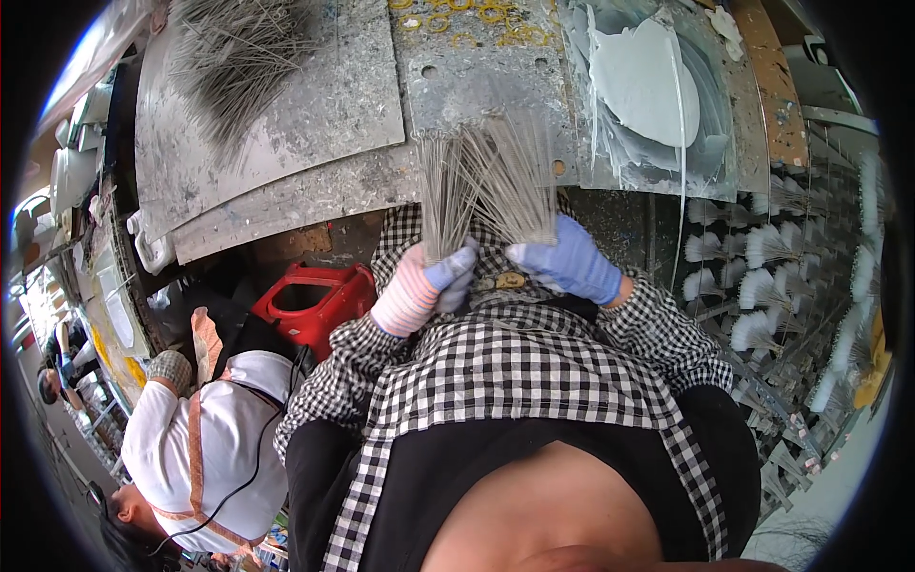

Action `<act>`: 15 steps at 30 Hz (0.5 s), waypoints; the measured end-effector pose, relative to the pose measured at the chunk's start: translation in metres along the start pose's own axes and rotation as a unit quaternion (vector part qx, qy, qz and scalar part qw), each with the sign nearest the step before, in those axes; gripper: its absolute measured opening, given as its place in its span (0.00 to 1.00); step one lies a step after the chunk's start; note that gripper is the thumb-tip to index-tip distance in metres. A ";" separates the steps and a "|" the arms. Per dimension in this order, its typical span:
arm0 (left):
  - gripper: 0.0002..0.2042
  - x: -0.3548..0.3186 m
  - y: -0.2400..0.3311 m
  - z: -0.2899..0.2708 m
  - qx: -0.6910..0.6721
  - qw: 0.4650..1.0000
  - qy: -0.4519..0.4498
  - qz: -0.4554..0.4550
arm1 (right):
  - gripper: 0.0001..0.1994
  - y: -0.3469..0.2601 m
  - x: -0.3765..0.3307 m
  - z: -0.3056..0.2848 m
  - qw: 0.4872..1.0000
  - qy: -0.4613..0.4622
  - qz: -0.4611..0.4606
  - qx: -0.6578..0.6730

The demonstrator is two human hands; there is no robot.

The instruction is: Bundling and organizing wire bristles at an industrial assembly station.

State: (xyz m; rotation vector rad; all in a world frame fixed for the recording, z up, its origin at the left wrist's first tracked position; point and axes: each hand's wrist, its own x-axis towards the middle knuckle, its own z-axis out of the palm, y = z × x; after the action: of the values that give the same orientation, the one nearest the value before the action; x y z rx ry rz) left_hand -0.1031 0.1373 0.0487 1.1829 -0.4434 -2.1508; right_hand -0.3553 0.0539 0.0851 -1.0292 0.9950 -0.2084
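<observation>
Two bundles of thin grey metal wires stand fanned out in front of me, crossing where they meet over the table's near edge. My left hand (pixel 421 286), in a pink-and-white striped glove with blue fingertips, is closed around the lower end of the left wire bundle (pixel 440 195). Closed on the bottom of the right wire bundle (pixel 519 181) is my right hand (pixel 572 262), in a blue glove. The wires' far ends spread above the grey, paint-spotted metal tabletop (pixel 486 81).
A large loose wire heap (pixel 238 67) lies on a metal sheet (pixel 334 124) at far left. White paste (pixel 643 81) is smeared on a board at right, beside racks of white bristle tufts (pixel 762 248). A red plastic stool (pixel 319 310) and a bent-over co-worker (pixel 224 439) are at left.
</observation>
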 end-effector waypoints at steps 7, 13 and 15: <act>0.21 -0.039 0.021 -0.035 0.347 0.901 0.177 0.191 | 0.22 -0.016 -0.037 -0.035 0.989 0.088 -0.071 -0.099; 0.16 -0.039 0.020 -0.028 0.302 0.877 0.261 0.267 | 0.21 0.009 -0.024 -0.022 0.965 0.174 -0.187 -0.059; 0.14 -0.035 0.024 -0.001 0.045 0.973 0.167 0.156 | 0.21 0.008 -0.009 -0.004 0.964 0.179 -0.068 -0.184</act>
State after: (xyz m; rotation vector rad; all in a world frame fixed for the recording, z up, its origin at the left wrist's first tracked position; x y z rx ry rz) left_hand -0.0799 0.1435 0.0839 1.3918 -0.5388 -1.6429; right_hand -0.3653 0.0606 0.0836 -1.4358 1.3229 -0.3402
